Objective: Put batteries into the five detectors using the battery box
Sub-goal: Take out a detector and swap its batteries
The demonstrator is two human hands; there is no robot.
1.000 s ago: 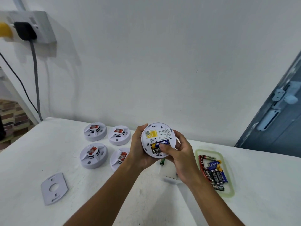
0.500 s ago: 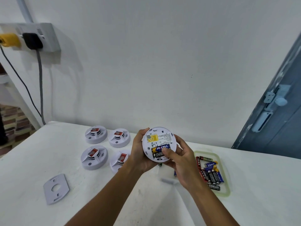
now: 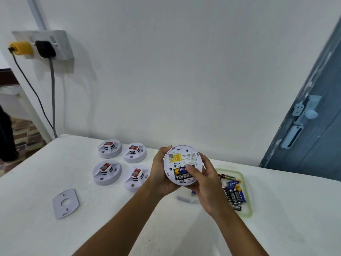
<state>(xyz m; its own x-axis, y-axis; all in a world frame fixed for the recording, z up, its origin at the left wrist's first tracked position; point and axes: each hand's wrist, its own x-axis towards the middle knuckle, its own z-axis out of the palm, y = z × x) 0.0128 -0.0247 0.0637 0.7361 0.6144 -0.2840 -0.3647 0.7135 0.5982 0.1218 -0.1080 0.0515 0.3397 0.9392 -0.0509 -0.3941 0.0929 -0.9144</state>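
Observation:
I hold a round white detector (image 3: 180,157) upside down above the table, its back facing me. My left hand (image 3: 159,172) grips its left rim. My right hand (image 3: 204,183) holds its right rim, with the thumb pressing on the batteries (image 3: 181,174) in its open compartment, a blue-yellow one above a black one. Several other detectors (image 3: 107,172) lie face up on the table at the left. The battery box (image 3: 246,196), a clear shallow tray with several batteries, sits to the right.
A flat grey mounting plate (image 3: 66,203) lies at the front left. A small white cover piece (image 3: 185,198) and a loose battery (image 3: 193,193) lie under my hands. A wall socket (image 3: 46,45) with plugs is at the upper left; a blue door (image 3: 313,126) stands at the right.
My head view has shifted a little. My right thumb has stayed pressing on the batteries, and the detector has tilted slightly in my hands.

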